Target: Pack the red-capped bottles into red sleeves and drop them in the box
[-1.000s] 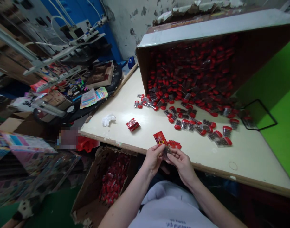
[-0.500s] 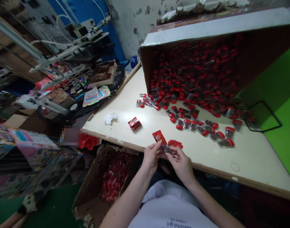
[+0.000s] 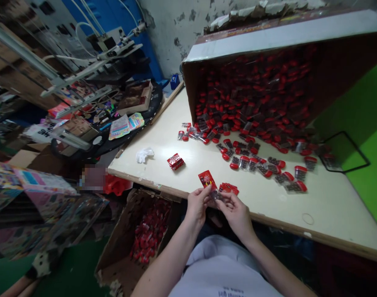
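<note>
The red card, over the counter's near edge, sits in the pinched grip of the left hand beside a clear packet the right hand pinches, apparently being fitted together, which calls for careful alignment.

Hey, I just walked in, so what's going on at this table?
A person at the table has a red card pinched in the left hand, while the right hand holds a small clear pack against its lower end. More red cards lie just beyond the right hand. Red-capped packs spread from a big box lying open on the table, and red packets sit in a carton below the edge.
</note>
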### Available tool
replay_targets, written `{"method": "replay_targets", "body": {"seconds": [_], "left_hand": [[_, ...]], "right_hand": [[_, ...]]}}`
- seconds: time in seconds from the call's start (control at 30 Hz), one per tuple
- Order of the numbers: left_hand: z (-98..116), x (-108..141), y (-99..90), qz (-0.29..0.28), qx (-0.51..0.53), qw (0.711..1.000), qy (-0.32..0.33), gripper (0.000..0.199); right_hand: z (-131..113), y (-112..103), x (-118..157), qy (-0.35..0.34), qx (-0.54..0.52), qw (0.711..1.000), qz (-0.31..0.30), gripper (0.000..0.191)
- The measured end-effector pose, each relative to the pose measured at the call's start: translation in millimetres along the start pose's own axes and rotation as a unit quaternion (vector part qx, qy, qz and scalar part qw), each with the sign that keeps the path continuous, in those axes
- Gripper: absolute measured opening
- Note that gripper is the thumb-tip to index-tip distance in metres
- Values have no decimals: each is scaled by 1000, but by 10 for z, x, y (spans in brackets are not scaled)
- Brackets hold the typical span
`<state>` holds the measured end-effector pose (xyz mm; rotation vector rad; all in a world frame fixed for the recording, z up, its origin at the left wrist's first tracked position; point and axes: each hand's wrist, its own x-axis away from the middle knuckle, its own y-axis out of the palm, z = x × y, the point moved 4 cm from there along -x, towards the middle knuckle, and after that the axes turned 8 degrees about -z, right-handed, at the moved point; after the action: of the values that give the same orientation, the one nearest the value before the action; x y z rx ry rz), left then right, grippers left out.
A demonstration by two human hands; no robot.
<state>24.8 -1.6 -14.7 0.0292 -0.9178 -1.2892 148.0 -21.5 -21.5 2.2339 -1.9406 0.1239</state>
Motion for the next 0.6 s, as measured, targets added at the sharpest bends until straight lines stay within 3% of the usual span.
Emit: {"method": "replay_targets", "body": {"seconds": [0.13,0.4,0.5,0.6], "left_hand": [[19,-43,-33,-4,6,1000,-8,34],[10,-9,-12,-72,30,994,-74,42],[17,-5,10,-81,4,996,-46,40],[6,-21,-11,-44,-20,999,-11,36]], "right_hand": [[-25,-52,-18,0,31,999,-14,28],[76,-38,-87,53,-99,993,-18,32],[75,-40,-92,46,-84,995,-19,32],[36,-47,-76,29,-21,999,-7,32]]}}
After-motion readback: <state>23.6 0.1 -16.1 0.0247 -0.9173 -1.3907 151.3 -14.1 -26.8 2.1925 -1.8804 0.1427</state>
